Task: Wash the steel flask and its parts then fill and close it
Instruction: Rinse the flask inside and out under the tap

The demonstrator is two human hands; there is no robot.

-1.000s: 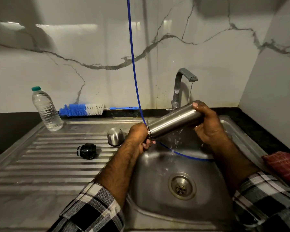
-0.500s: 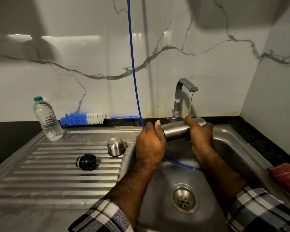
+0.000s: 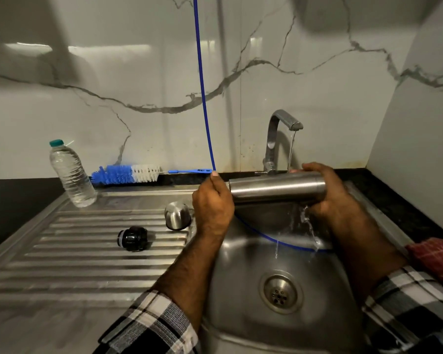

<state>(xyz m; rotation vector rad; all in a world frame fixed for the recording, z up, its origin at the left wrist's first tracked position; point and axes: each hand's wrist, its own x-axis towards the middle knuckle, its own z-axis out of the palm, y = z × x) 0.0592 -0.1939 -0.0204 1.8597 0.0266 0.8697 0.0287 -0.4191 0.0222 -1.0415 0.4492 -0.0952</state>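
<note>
I hold the steel flask [image 3: 276, 187] level over the sink basin [image 3: 241, 290], right under the tap [image 3: 274, 139]. My right hand [image 3: 335, 203] grips its right end, and a thin stream of water lands there and spills off my fingers. My left hand [image 3: 212, 203] is curled around the flask's left end, hiding the neck and mouth. The steel cup lid [image 3: 177, 216] stands upside down on the drainboard by the basin edge. The black stopper [image 3: 133, 238] lies on its side on the ribs to its left.
A blue-and-white bottle brush [image 3: 128, 174] lies along the back ledge. A plastic water bottle [image 3: 72, 175] leans at the drainboard's far left corner. A blue cord [image 3: 204, 98] hangs down into the basin. A red checked cloth [image 3: 437, 259] lies on the right counter.
The flask has swung from tilted, left end low, to level under the tap. My left hand rose with its left end. My right hand has shifted to the flask's right end.
</note>
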